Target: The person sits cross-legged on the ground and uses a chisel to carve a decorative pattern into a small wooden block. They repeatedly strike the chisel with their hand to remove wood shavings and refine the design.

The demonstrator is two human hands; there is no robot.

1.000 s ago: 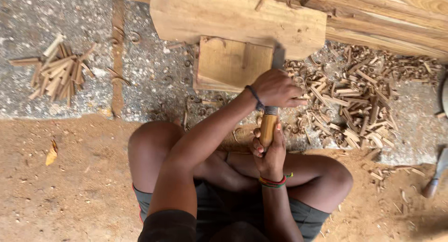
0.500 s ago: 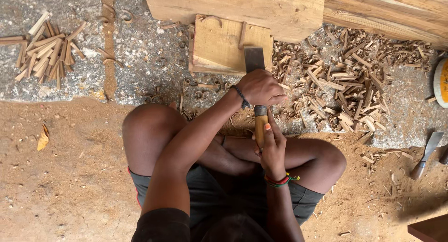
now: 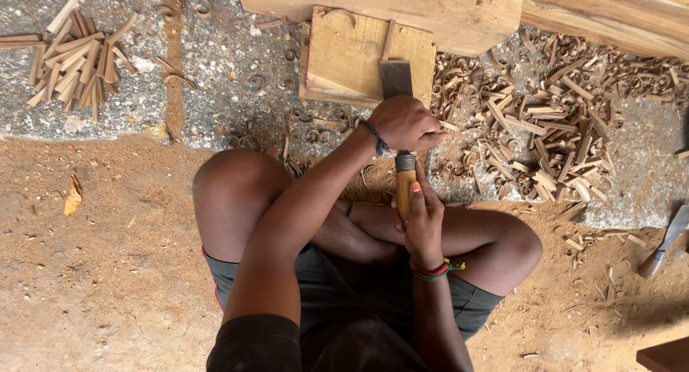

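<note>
I sit cross-legged on the ground with a wide chisel (image 3: 395,78) in both hands. My left hand (image 3: 406,124) is closed over the metal neck just behind the blade. My right hand (image 3: 423,218) grips the chisel's wooden handle (image 3: 404,188) close to my lap. The flat steel blade rests on the right part of a small square wooden block (image 3: 352,56). That block lies under the edge of a thick pale plank (image 3: 402,6).
Curled shavings and wood chips (image 3: 552,128) cover the concrete to the right. A pile of short cut sticks (image 3: 68,56) lies at the upper left. Another tool (image 3: 664,244) lies at the right edge, long timbers (image 3: 610,17) at the upper right, and sandy ground with a leaf (image 3: 72,198) on the left.
More of the blade now shows beyond my left hand, lying on the block. Both hands keep their grip. My view has shifted, so the block and plank sit higher in the frame.
</note>
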